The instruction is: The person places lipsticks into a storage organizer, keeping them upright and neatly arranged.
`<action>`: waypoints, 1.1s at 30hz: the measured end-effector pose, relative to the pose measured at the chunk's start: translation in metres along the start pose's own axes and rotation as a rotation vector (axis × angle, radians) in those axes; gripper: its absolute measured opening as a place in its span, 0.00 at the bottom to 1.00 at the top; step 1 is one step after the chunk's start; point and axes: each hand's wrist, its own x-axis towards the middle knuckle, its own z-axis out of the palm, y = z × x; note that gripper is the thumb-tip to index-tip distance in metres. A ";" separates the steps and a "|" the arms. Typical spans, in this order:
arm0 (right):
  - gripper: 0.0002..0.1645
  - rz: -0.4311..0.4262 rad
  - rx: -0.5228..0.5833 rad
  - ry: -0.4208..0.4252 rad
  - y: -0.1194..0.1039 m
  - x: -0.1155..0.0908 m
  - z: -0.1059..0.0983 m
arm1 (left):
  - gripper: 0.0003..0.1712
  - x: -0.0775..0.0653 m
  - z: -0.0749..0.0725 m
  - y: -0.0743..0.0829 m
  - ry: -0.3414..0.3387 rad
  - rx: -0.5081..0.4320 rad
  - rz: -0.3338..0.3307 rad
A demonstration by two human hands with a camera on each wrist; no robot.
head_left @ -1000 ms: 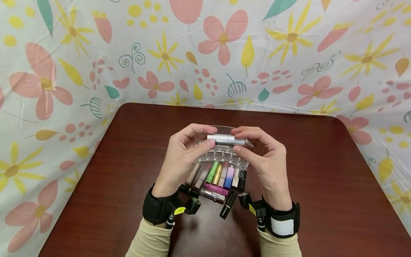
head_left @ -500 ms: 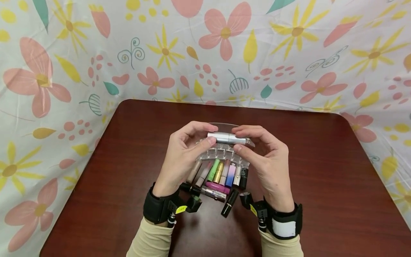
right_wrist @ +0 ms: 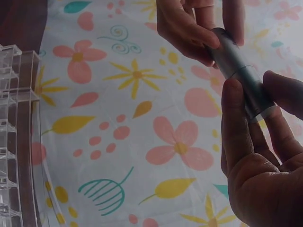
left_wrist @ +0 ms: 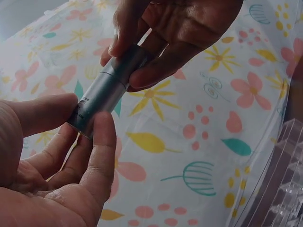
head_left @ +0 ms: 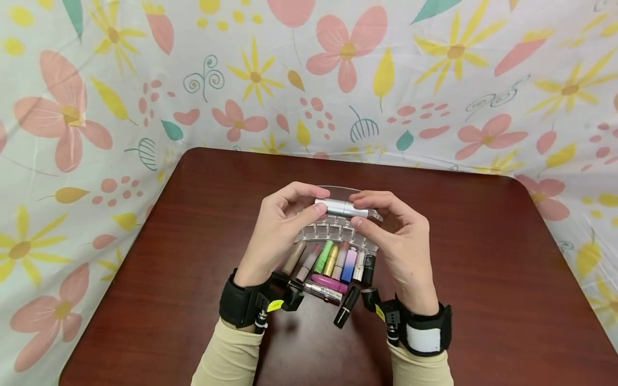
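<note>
Level above the table, a silver lipstick tube is held sideways between both hands, with a thin seam around its middle. My left hand pinches its left end between thumb and fingers. The other end is pinched by my right hand. In the left wrist view, small dark print shows on the lipstick tube near the left thumb. Below the hands stands a clear acrylic organizer with several compartments, partly hidden by them. The right wrist view catches its edge at the left.
Several lipsticks and tubes lie in front of the organizer, among them a green tube, a pink-magenta one and a black one. The dark wooden table meets a flowered cloth at its back and sides.
Both hands keep the same grip on the silver lipstick tube, and its seam looks unchanged. Only the head view shifts slightly.
</note>
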 end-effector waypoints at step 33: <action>0.33 0.262 -0.116 -0.218 0.065 0.024 0.016 | 0.19 0.017 -0.020 -0.032 0.030 0.233 -0.082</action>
